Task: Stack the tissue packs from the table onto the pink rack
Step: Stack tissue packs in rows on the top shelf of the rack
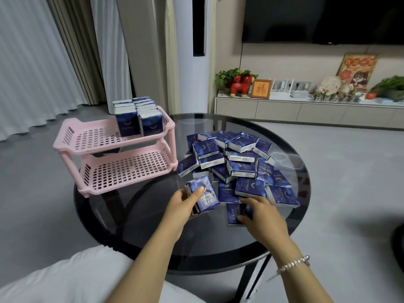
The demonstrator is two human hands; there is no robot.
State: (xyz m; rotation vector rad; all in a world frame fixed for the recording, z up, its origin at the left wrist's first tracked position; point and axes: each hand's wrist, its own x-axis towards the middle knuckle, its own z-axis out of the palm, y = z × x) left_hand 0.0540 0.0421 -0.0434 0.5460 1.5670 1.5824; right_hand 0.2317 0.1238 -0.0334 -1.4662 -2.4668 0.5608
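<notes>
The left hand [182,201] grips a small stack of blue tissue packs [204,196], thumb curled over the top pack, held just above the round glass table [153,215], nearer the person than the heap of loose tissue packs [236,158]. The right hand [260,212] pinches a single pack [237,213] lying flat on the glass at the heap's near edge. Left of the heap stands the pink rack [113,154], with upright packs [138,118] at the far right of its upper shelf
</notes>
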